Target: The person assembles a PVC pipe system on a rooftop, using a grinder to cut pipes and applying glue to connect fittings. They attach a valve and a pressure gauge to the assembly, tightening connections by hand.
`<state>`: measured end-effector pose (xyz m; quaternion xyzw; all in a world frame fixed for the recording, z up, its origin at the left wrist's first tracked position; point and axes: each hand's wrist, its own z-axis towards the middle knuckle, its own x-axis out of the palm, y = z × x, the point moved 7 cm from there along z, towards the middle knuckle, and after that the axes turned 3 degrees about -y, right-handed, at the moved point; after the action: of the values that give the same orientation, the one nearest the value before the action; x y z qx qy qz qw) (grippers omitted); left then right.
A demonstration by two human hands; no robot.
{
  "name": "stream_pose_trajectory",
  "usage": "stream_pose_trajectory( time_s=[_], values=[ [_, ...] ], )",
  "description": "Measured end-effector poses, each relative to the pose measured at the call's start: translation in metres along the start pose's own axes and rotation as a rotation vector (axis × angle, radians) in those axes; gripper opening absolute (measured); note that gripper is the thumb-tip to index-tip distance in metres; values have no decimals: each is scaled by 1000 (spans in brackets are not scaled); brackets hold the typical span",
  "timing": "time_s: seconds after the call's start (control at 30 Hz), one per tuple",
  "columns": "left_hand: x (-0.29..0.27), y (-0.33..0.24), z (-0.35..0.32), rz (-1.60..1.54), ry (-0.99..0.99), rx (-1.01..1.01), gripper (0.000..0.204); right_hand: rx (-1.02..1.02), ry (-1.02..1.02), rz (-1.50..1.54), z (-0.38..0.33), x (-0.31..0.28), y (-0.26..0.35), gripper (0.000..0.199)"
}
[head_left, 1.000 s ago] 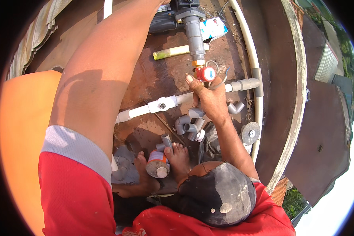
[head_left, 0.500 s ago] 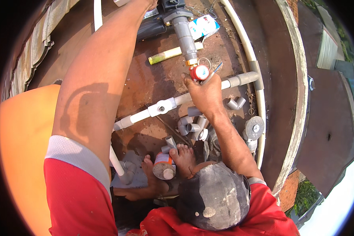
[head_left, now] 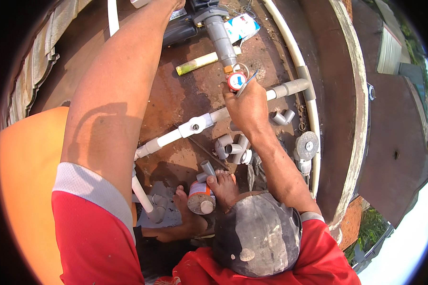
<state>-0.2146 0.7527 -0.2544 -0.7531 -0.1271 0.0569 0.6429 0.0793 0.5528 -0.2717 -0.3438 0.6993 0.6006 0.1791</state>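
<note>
A red round fitting [head_left: 237,81] with a white face and a blue arrow sits at the near end of a grey pipe [head_left: 219,40], joined by a brass connector [head_left: 229,69]. My right hand [head_left: 247,105] is closed around its near side, thumb on the left. A thin cable loop and a blue-tipped wire show beside those fingers. The grey pipe runs up to a dark pump [head_left: 179,29]. My left hand [head_left: 175,4] reaches the pump at the top edge; its fingers are hidden.
A white pipe with a tee [head_left: 195,127] crosses below my right hand. Loose grey elbows [head_left: 233,148] and an orange-labelled can [head_left: 201,199] lie near my bare feet. A long white pipe [head_left: 295,52] and a disc-bearing grinder [head_left: 306,146] are at right; a blue-white box [head_left: 241,27] lies beyond.
The red fitting has turned, so its arrowed face shows more squarely. My right hand has shifted slightly up and left with it. My left arm stays stretched toward the pump.
</note>
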Motion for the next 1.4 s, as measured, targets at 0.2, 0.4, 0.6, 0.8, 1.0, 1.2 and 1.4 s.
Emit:
stream_pose_trajectory(
  time_s=[0.2, 0.4, 0.6, 0.8, 1.0, 1.2, 1.4],
  values=[
    [3, -2, 0, 6, 5, 2, 54, 0, 10, -37, 2, 4, -5, 42],
    [1, -5, 1, 29, 2, 2, 55, -21, 106, 33, 3, 4, -1, 60],
    [13, -6, 3, 72, 17, -16, 57, -32, 192, 347, 3, 1, -10, 73],
    [14, -5, 3, 112, -1, -35, 58, -92, 166, 327, 11, 6, -13, 68],
    [19, -5, 0, 126, -10, -44, 60, -74, 160, 368, 9, 5, -13, 62],
    [20, -5, 2, 153, -11, -64, 61, -105, 151, 328, 10, 0, -7, 61],
    [17, -6, 2, 175, -14, -82, 63, -77, 201, 307, 11, 2, -6, 62]
  ],
)
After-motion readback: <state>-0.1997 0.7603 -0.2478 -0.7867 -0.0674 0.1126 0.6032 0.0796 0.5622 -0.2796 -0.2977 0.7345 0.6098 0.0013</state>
